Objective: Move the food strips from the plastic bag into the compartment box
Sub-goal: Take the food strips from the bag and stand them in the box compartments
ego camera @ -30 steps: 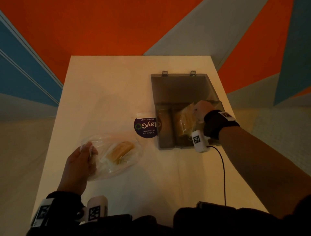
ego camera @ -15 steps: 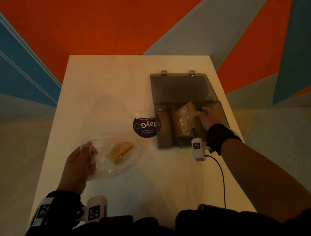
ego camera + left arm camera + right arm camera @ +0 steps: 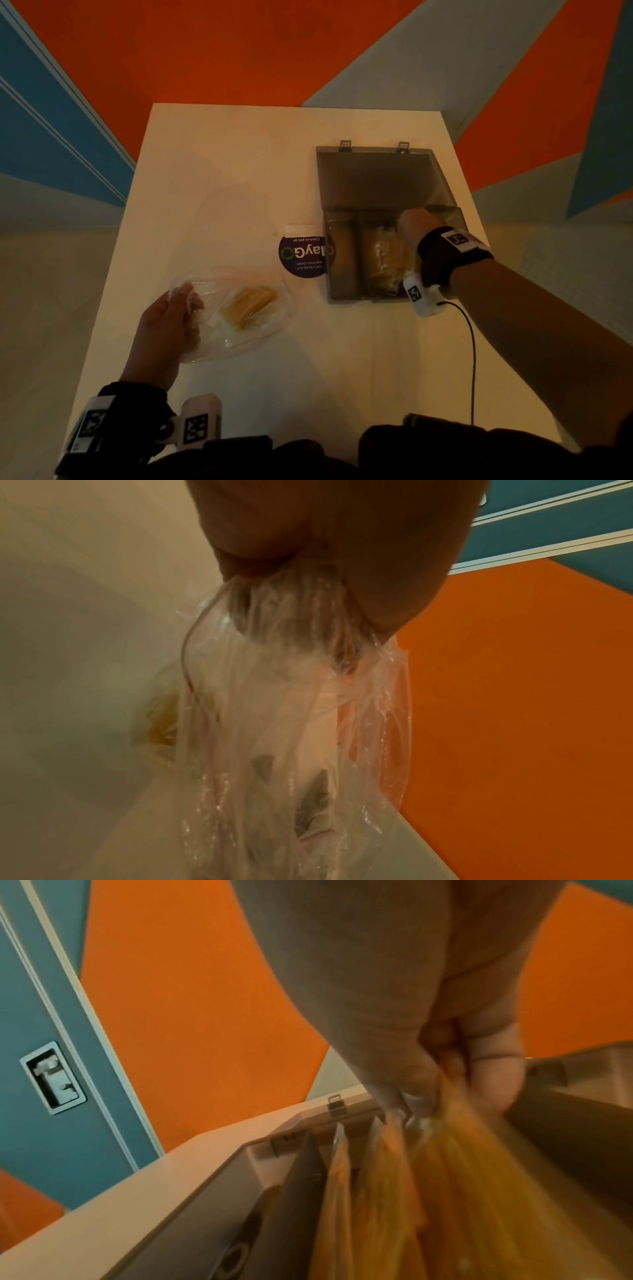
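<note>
Pinching the top of a packet of wrapped food strips [image 3: 462, 1191] between curled thumb and fingers, the person's right hand [image 3: 416, 222] is reaching into the open grey compartment box [image 3: 342, 298], which is sitting at about 2 o'clock on the pale counter [image 3: 222, 171]. The yellow packet is lying lengthways in the compartment next to the narrow one on the box's 9 o'clock side, with a grey divider [image 3: 301, 1177] standing between the two. The hand is gripping the packet at its 12 o'clock end, near the hinge. Blur in the right wrist view is hiding whether the packet is resting on the compartment floor. The lid [image 3: 380, 178] is lying flat open at the box's 12 o'clock, two small latches showing on its far edge.

At about 8 o'clock on the counter, the left hand [image 3: 164, 329] is clutching the gathered mouth of the clear plastic bag [image 3: 260, 325], fingers curled tightly round the crumpled film. The bag is spreading out toward the hand's 3 o'clock, and a small stack of yellow strips [image 3: 248, 303] is lying inside it. A round dark sticker [image 3: 299, 255] is showing at the box's 9 o'clock, its edge lying partly under the box. A black cable [image 3: 472, 359] is trailing from the right wrist toward 6 o'clock
</note>
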`<act>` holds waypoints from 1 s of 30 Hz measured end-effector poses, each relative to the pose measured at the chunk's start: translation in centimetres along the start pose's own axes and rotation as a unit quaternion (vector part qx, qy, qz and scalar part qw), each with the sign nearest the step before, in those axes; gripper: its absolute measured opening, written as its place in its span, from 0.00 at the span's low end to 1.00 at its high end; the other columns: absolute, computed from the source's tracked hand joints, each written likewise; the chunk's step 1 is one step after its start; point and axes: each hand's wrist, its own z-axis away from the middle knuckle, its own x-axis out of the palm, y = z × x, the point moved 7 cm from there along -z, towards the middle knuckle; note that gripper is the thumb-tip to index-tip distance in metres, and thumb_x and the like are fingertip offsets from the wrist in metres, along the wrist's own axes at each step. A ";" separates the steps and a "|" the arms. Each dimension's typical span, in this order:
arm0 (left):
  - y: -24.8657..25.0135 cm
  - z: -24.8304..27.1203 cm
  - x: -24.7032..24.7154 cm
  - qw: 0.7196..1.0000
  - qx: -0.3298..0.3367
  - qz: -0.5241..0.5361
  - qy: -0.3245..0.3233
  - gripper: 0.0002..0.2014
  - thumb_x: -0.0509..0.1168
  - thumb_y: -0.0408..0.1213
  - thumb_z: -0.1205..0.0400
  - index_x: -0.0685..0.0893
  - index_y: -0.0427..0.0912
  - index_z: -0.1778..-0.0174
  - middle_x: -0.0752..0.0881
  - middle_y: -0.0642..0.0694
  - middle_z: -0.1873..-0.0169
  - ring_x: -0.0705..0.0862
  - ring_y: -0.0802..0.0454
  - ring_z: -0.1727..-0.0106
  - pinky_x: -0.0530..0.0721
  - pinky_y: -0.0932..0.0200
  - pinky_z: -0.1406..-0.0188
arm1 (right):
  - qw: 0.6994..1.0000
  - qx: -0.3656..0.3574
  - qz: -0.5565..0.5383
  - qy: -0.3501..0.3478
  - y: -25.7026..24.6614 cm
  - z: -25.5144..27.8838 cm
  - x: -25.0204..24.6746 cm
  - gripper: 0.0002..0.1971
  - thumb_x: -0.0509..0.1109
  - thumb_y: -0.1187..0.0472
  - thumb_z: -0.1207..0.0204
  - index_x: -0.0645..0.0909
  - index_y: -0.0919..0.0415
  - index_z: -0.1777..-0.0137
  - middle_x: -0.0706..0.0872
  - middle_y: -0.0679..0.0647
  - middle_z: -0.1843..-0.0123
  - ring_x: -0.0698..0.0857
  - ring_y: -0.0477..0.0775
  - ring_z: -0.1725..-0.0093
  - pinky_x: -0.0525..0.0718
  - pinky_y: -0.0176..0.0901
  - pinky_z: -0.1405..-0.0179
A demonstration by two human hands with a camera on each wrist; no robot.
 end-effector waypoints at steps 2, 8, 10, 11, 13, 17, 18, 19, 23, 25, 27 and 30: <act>-0.1 -0.1 0.1 1.000 -0.001 0.004 -0.001 0.20 0.57 0.44 0.15 0.77 0.47 0.73 0.64 0.49 0.80 0.58 0.58 0.85 0.55 0.67 0.82 | 0.999 -0.031 -0.033 0.007 -0.7 -0.3 0.3 0.15 0.62 0.67 0.19 0.77 0.66 0.33 0.79 0.64 0.29 0.79 0.63 0.31 0.76 0.50 0.33; 0.4 -0.1 0.2 1.000 0.009 -0.007 -0.007 0.19 0.56 0.45 0.14 0.76 0.43 0.71 0.65 0.52 0.83 0.59 0.57 0.86 0.56 0.69 0.84 | 0.947 0.082 -0.309 -0.005 2.1 0.0 2.6 0.20 0.62 0.49 0.18 0.77 0.65 0.39 0.85 0.62 0.43 0.87 0.62 0.48 0.88 0.49 0.58; 0.4 0.0 0.1 1.000 0.013 -0.009 -0.008 0.18 0.56 0.45 0.14 0.75 0.42 0.69 0.64 0.50 0.81 0.59 0.58 0.86 0.56 0.69 0.84 | 0.951 0.077 -0.298 -0.028 2.4 0.6 4.0 0.24 0.60 0.44 0.19 0.79 0.66 0.40 0.86 0.65 0.42 0.87 0.65 0.45 0.87 0.58 0.47; 0.3 0.0 0.0 1.000 0.012 -0.011 -0.005 0.18 0.57 0.44 0.14 0.75 0.42 0.69 0.64 0.48 0.80 0.59 0.58 0.86 0.56 0.69 0.83 | 0.945 0.081 -0.312 -0.056 2.5 0.9 5.2 0.26 0.61 0.42 0.20 0.76 0.65 0.36 0.83 0.63 0.38 0.85 0.65 0.41 0.87 0.58 0.46; 0.0 -0.1 -0.1 1.000 0.007 -0.015 0.001 0.17 0.57 0.45 0.15 0.76 0.42 0.69 0.65 0.46 0.78 0.60 0.58 0.86 0.56 0.68 0.84 | 0.918 0.100 -0.365 -0.119 2.2 1.9 7.6 0.34 0.68 0.41 0.25 0.66 0.59 0.24 0.74 0.60 0.28 0.79 0.66 0.33 0.88 0.52 0.57; 0.1 0.0 0.2 1.000 0.007 -0.015 -0.008 0.18 0.57 0.44 0.15 0.76 0.42 0.69 0.65 0.49 0.82 0.60 0.58 0.86 0.56 0.68 0.84 | 0.947 0.065 -0.300 -0.091 1.7 1.0 8.5 0.32 0.74 0.58 0.27 0.66 0.57 0.25 0.76 0.60 0.30 0.78 0.67 0.32 0.86 0.59 0.45; 0.1 0.0 0.2 1.000 0.007 -0.017 -0.008 0.18 0.57 0.45 0.15 0.76 0.42 0.69 0.65 0.51 0.84 0.60 0.58 0.86 0.57 0.69 0.83 | 0.962 0.055 -0.264 -0.053 1.6 0.5 7.8 0.28 0.73 0.61 0.26 0.68 0.60 0.28 0.78 0.61 0.31 0.79 0.66 0.33 0.83 0.60 0.39; 0.1 0.0 0.1 1.000 0.007 -0.017 -0.008 0.18 0.57 0.45 0.15 0.75 0.42 0.69 0.65 0.53 0.85 0.60 0.58 0.86 0.57 0.69 0.84 | 0.970 0.054 -0.237 -0.018 1.5 0.2 7.0 0.26 0.73 0.61 0.25 0.70 0.60 0.29 0.79 0.62 0.32 0.80 0.66 0.35 0.82 0.59 0.37; 0.2 0.1 -0.2 1.000 0.006 -0.015 -0.001 0.17 0.57 0.44 0.15 0.75 0.42 0.69 0.65 0.54 0.85 0.60 0.58 0.86 0.57 0.69 0.84 | 0.952 0.038 -0.299 0.052 0.9 -0.2 3.8 0.33 0.73 0.60 0.25 0.64 0.58 0.23 0.79 0.62 0.30 0.80 0.64 0.33 0.79 0.48 0.44; 0.2 0.1 -0.3 1.000 0.006 -0.014 0.004 0.17 0.57 0.44 0.15 0.76 0.41 0.69 0.65 0.54 0.85 0.60 0.58 0.86 0.57 0.69 0.84 | 0.952 0.026 -0.298 0.067 0.9 0.0 2.4 0.37 0.74 0.60 0.26 0.60 0.57 0.20 0.76 0.61 0.27 0.77 0.64 0.30 0.78 0.50 0.37; 0.2 0.1 -0.4 1.000 0.003 -0.009 0.005 0.17 0.57 0.44 0.15 0.76 0.42 0.69 0.65 0.54 0.85 0.60 0.58 0.86 0.57 0.69 0.84 | 0.958 0.020 -0.271 0.088 1.6 0.1 1.3 0.35 0.74 0.60 0.27 0.63 0.59 0.22 0.77 0.61 0.27 0.77 0.63 0.29 0.77 0.51 0.34; 0.1 0.1 -0.5 1.000 0.000 -0.005 0.009 0.17 0.57 0.43 0.14 0.76 0.43 0.70 0.66 0.54 0.85 0.60 0.59 0.86 0.56 0.68 0.83 | 0.968 0.001 -0.218 0.124 3.0 1.2 0.6 0.20 0.72 0.61 0.25 0.75 0.62 0.35 0.81 0.61 0.36 0.80 0.60 0.37 0.76 0.45 0.44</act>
